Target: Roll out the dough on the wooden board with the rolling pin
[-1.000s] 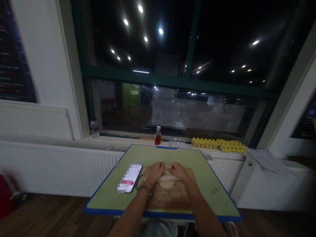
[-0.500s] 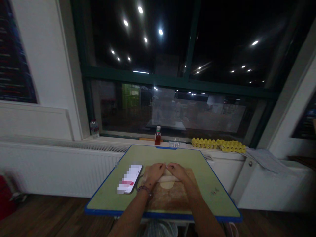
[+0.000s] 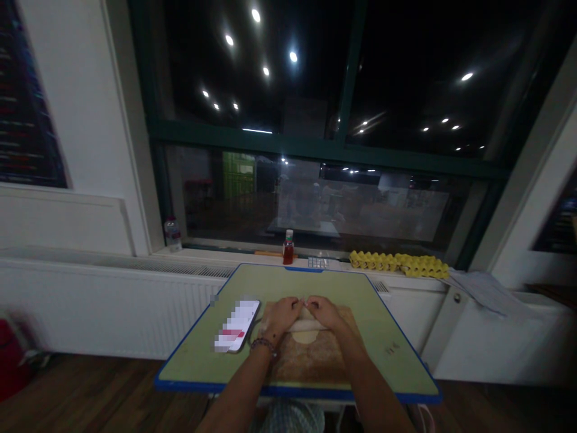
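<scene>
My left hand (image 3: pixel 285 313) and my right hand (image 3: pixel 323 312) are close together over a brown wooden board (image 3: pixel 311 364). Both have curled, closed fingers, and their fingertips almost meet at the far edge of a flat piece of pale dough (image 3: pixel 305 337), which they seem to pinch. Across the dough, between my wrists, lies a light rolling pin (image 3: pixel 310 325); my hands cover its ends. The dough's near edge shows as a rounded shape on this side of the pin. A beaded bracelet (image 3: pixel 264 344) circles my left wrist.
The board rests on a green folding table (image 3: pixel 392 361) with a blue rim. A lit phone (image 3: pixel 241 325) lies left of the board. Along the windowsill stand a bottle of red-brown liquid (image 3: pixel 288 248), a clear bottle (image 3: pixel 172 234) and yellow egg trays (image 3: pixel 399 263). A radiator (image 3: pixel 112 307) is behind.
My fingertips have shifted very slightly, with the right-hand fingers a little farther from the left. The rolling pin and dough look almost unmoved.
</scene>
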`<state>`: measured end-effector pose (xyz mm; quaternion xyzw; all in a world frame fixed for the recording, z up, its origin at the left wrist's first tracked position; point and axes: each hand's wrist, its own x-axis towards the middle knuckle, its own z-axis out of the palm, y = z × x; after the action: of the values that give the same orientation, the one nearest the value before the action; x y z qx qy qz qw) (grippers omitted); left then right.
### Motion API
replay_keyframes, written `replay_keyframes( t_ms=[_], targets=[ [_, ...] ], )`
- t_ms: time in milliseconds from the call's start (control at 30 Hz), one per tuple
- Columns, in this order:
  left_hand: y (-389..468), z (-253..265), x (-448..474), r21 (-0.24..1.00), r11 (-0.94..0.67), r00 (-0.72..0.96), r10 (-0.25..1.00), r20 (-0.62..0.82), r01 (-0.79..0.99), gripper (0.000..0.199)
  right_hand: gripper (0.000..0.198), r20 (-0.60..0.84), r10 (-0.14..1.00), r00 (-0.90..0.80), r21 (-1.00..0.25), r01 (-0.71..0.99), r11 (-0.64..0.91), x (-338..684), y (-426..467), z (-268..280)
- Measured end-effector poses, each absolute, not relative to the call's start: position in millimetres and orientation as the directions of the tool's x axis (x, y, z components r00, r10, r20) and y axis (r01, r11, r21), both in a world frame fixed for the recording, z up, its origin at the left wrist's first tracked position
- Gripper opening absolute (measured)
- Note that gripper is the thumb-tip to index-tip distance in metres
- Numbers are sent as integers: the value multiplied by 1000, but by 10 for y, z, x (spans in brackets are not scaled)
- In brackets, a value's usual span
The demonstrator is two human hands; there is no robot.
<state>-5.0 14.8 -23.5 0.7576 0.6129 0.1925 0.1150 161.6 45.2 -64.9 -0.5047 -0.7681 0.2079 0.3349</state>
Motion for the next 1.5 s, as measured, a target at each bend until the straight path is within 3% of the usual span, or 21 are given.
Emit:
replay_keyframes(
  t_ms=[167, 433, 600, 767, 867, 1167, 1500],
  targets=[
    [175, -257, -49, 449, -239, 196, 970, 141, 861, 43, 26, 277, 934, -227, -658, 664, 356, 1611, 445, -632],
    [227, -277, -68, 413, -246, 211, 969, 128, 877, 41, 38, 236, 964, -125, -658, 709, 254, 1589, 485, -690],
    [223, -272, -68, 405, -236, 198, 971, 135, 883, 41, 32, 186, 982, -43, -619, 771, 151, 1572, 474, -632],
    [204, -269, -41, 417, -202, 150, 976, 155, 886, 53, 34, 188, 982, 32, -582, 809, 85, 1599, 335, -631],
    [206, -267, -30, 424, -160, 108, 984, 143, 891, 61, 33, 196, 979, 46, -571, 817, 76, 1621, 245, -668],
    [263, -345, -45, 385, -153, 104, 984, 144, 910, 57, 27, 198, 978, 66, -549, 834, 55, 1586, 341, -636],
    [219, -311, -56, 378, -132, 88, 988, 130, 917, 60, 37, 231, 972, -43, -552, 817, 167, 1589, 336, -706]
  ],
)
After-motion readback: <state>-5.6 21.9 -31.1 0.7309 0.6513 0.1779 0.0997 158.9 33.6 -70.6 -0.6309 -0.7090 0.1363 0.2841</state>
